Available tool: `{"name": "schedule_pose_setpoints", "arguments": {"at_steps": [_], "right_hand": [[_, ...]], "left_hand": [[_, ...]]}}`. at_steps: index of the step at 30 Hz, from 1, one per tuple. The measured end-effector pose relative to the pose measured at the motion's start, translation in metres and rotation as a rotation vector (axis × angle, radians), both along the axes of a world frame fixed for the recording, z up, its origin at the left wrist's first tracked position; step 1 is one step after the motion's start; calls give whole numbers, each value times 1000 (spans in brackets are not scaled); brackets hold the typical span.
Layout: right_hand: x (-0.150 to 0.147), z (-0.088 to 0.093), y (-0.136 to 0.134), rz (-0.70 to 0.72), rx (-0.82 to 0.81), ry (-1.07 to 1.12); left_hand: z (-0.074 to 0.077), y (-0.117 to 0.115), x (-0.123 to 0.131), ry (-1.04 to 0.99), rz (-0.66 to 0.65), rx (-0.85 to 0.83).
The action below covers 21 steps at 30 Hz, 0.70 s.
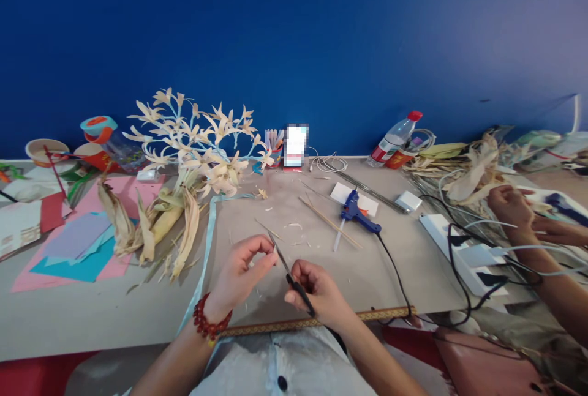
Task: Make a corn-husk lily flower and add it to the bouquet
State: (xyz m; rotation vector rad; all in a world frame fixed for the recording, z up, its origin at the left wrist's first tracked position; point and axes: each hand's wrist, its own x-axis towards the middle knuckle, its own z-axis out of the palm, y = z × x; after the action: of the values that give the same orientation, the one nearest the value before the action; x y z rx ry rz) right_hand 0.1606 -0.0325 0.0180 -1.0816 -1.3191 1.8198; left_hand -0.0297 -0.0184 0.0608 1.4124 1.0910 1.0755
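Note:
Scissors (297, 289) with black handles are held in my right hand (316, 292), fingers through the loops and blades pointing up and left. The blades reach my left hand (250, 264), whose thumb and forefinger are pinched together around something small and pale that is mostly hidden. A red bead bracelet circles the left wrist. Thin pale scraps (294, 225) lie scattered on the table just beyond both hands. A light-blue ribbon (209, 243) runs down the table left of my left hand. Behind it stands a branching spray of husk flowers (215, 139).
A blue glue gun (358, 212) rests beside a thin stick (328, 221). Corn husks (160, 221) and coloured paper (78, 249) lie left. A phone (296, 145) and a bottle (395, 139) stand at the wall. Right are a power strip (459, 255) and another person's hand (509, 206).

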Motion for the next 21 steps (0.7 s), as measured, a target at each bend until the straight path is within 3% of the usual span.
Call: {"name": "schedule_pose_setpoints", "arguments": {"at_steps": [7, 13, 21], "right_hand": [[6, -7, 5, -11, -26, -44], [15, -5, 7, -44, 34, -85], [-10, 7, 7, -258, 109, 190]], "left_hand": [[0, -1, -1, -113, -8, -80], [-5, -1, -2, -194, 74, -188], [-15, -3, 6, -278, 155, -180]]}}
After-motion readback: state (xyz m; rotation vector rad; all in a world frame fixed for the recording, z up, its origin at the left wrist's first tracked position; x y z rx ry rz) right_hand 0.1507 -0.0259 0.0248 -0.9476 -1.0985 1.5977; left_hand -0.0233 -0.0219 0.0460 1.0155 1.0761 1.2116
